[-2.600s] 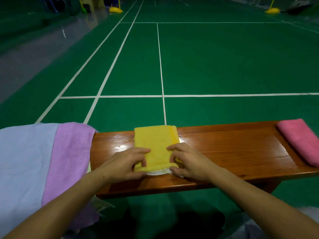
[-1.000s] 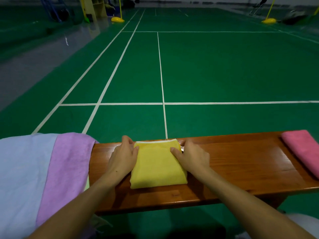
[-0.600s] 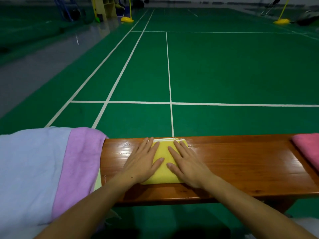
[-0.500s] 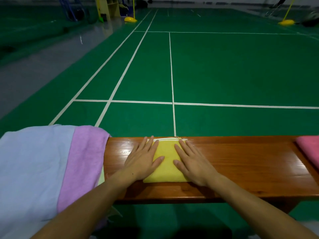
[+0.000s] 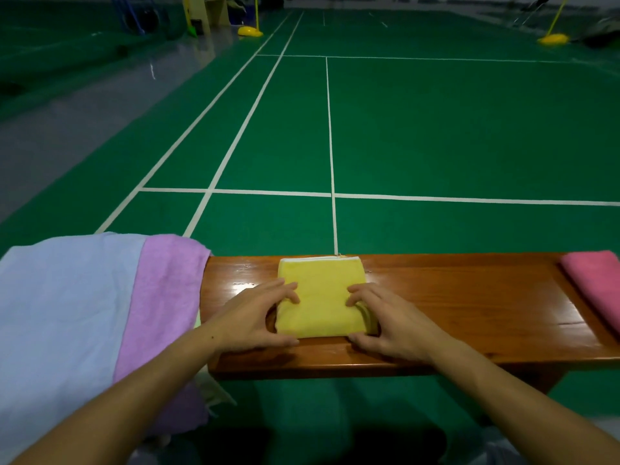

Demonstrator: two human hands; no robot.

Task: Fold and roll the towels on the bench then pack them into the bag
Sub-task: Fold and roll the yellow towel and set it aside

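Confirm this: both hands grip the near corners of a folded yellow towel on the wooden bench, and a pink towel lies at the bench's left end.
Not quite. The head view shows the pink towel at the right end of the wooden bench. The rest holds: the left hand and right hand grip the near corners of the folded yellow towel.

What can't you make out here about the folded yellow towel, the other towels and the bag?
Head view only:
- Folded yellow towel: near corners covered by left hand and right hand.
- Pink towel: cut off by right edge.
- Pale blue towel: cut off by left edge.
- Bag: not in view.
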